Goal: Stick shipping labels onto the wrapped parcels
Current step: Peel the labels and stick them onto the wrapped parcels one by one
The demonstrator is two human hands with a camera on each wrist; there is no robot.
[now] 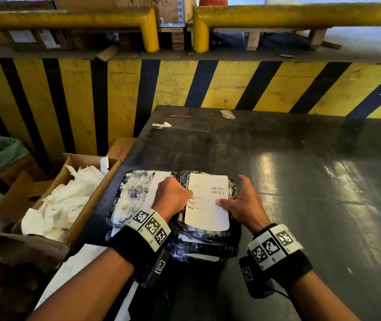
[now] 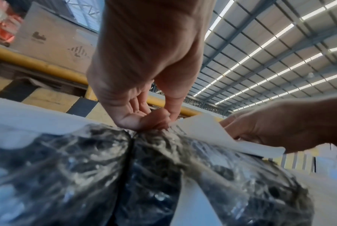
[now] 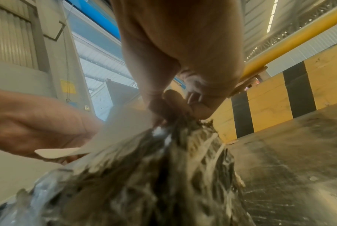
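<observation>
1. Label (image 1: 208, 202) is laid on the right-hand wrapped parcel (image 1: 232, 230), not smoothed flat yet; near edge looks lifted.
2. It's pinched at both side edges by the left hand (image 1: 173, 195) and right hand (image 1: 242, 205).
3. Left parcel (image 1: 136, 198) looks labelled already.
4. Peeled backings are dumped in the box (image 1: 85, 205).

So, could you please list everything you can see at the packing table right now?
White paper shipping label: one, on the right parcel, near corner lifted.
Black film-wrapped parcels: at least two, side by side on the table.
Black table: one, glossy.
Brown cardboard box: one, left of the table, holding white paper strips.
Yellow steel rails: two, behind.
Yellow-and-black striped wall: behind the table.
Left hand: grip curled at the label's left edge.
Right hand: fingers on the label's right edge.
</observation>
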